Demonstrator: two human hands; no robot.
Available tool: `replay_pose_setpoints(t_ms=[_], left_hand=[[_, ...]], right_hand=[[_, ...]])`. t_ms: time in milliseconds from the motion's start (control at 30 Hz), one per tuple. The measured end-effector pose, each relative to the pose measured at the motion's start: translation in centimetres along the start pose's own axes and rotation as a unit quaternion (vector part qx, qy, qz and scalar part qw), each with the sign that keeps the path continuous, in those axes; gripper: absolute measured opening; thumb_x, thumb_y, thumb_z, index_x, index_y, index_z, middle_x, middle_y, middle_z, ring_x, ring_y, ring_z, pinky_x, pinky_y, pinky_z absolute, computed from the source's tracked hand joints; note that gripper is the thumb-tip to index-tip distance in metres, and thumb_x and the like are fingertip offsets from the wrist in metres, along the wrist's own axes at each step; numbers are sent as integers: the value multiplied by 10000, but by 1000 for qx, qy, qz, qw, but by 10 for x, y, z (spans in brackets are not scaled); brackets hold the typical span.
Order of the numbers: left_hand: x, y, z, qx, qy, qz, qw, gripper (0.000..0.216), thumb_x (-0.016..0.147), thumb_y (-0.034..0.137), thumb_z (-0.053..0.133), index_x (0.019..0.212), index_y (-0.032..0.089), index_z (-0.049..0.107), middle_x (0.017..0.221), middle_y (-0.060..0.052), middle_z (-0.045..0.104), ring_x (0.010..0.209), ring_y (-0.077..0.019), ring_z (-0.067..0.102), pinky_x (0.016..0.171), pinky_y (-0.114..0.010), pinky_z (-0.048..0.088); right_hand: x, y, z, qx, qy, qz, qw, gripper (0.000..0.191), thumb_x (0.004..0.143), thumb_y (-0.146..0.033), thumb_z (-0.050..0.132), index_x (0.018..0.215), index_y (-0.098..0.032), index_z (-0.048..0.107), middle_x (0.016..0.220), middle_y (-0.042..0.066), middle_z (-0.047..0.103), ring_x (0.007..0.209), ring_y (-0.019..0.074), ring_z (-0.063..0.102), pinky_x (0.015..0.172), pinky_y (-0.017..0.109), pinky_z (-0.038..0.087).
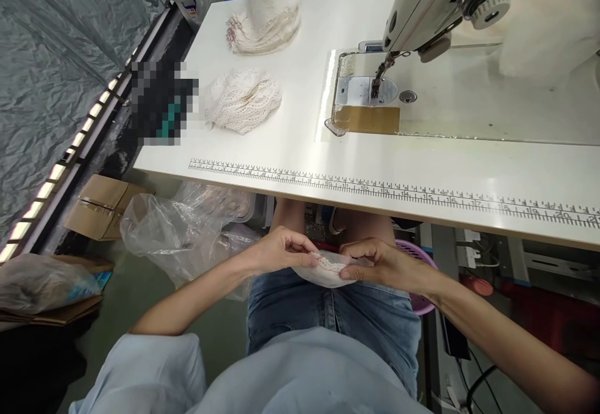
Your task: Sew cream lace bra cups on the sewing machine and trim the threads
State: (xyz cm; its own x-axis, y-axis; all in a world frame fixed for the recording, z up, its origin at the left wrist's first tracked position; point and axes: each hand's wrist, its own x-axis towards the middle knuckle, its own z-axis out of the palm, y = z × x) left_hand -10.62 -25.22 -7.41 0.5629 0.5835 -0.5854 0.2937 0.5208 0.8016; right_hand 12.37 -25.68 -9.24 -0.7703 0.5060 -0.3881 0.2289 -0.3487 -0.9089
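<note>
Over my lap, a small white piece of sheer fabric with a lace edge (pixel 328 268) is stretched between both hands. My left hand (pixel 291 250) pinches its left end, thumb and fingers closed on the cloth. At the other end my right hand (pixel 375 261) grips it between thumb and bent fingers. A reddish line of stitching shows along the lace. On the table lie a bundle of white lace pieces (pixel 244 101) and, farther back, a rounded stack of white fabric pieces (pixel 270 10) with frayed reddish threads.
A sewing machine (pixel 422 20) stands at the right of the white table (pixel 290 145), whose front edge carries a printed ruler (pixel 365 187). Plastic bags (pixel 159 232) and a cardboard box (pixel 100 207) sit on the floor at left. A purple basket (pixel 424 304) is beside my right leg.
</note>
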Motion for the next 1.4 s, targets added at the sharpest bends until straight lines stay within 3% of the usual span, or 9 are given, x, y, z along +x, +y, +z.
replay_pose_setpoints(t_ms=[333, 467, 633, 767, 933, 1067, 1400], left_hand=[[2, -8, 5, 39, 4, 59, 998, 264, 667, 283, 744, 868, 121, 689, 800, -29, 669, 728, -118, 567, 675, -196, 423], [2, -10, 10, 20, 42, 50, 998, 224, 678, 315, 732, 782, 119, 699, 744, -23, 669, 697, -119, 575, 634, -186, 426], [4, -7, 12, 4, 38, 45, 998, 236, 691, 342, 722, 778, 124, 700, 737, -21, 667, 689, -115, 577, 619, -181, 423], [4, -4, 14, 7, 31, 51, 998, 250, 695, 354, 720, 785, 122, 704, 720, -23, 666, 668, -112, 574, 617, -183, 426], [3, -6, 14, 23, 69, 49, 996, 290, 690, 381, 722, 779, 105, 699, 686, -24, 653, 617, -99, 548, 557, -170, 394], [3, -9, 12, 12, 79, 42, 996, 268, 702, 356, 715, 783, 101, 693, 683, -22, 648, 617, -91, 537, 568, -166, 390], [4, -5, 15, -20, 59, 25, 998, 272, 657, 307, 751, 841, 111, 708, 726, -32, 673, 634, -100, 565, 571, -165, 414]], right_hand=[[-6, 6, -2, 14, 22, -4, 1000, 252, 769, -421, 636, 727, -172, 643, 708, 3, 519, 675, 134, 463, 598, 251, 346], [-10, 7, -5, 12, 20, -2, 1000, 240, 771, -421, 637, 755, -182, 664, 754, 20, 547, 702, 148, 489, 617, 258, 375], [-11, 6, -5, -18, 15, 0, 1000, 285, 783, -456, 610, 778, -174, 650, 741, 15, 537, 690, 144, 479, 610, 253, 376], [-5, 1, 2, -4, 36, -1, 999, 327, 745, -488, 636, 782, -165, 607, 660, -21, 474, 603, 107, 407, 538, 230, 312], [-2, -6, 5, 13, 51, -7, 999, 341, 753, -487, 625, 703, -153, 578, 592, -39, 418, 554, 86, 340, 501, 226, 247], [-6, -5, 2, -29, 43, -16, 999, 305, 777, -450, 613, 713, -154, 590, 557, -56, 373, 510, 70, 275, 465, 222, 195], [-7, -3, 1, -56, 35, -17, 998, 299, 812, -448, 573, 756, -157, 607, 625, -30, 452, 563, 91, 358, 510, 227, 267]])
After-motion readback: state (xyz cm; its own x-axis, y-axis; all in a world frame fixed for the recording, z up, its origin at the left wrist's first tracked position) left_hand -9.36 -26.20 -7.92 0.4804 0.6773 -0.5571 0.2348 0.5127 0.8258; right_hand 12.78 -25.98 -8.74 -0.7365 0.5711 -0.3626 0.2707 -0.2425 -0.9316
